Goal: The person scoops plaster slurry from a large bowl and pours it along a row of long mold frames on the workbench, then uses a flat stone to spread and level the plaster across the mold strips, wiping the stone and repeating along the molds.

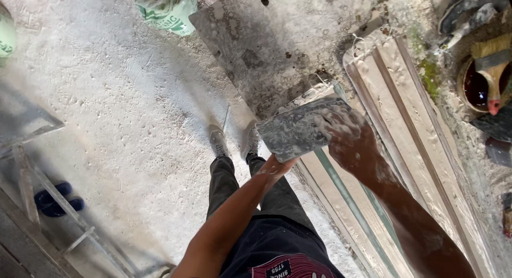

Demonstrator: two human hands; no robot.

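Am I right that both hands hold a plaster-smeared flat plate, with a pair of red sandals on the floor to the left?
Not quite: in the head view the sandals are blue, not red. The rest stands: the left hand and right hand both hold the plaster-smeared flat plate, and the sandals lie on the floor to the left.

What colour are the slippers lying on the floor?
Dark blue. The pair of slippers lies beside a metal frame, seen best in the head view.

floor (122, 107): white, dusty | sheet-metal slab (266, 43) lying flat | blue sandals (56, 199) at left
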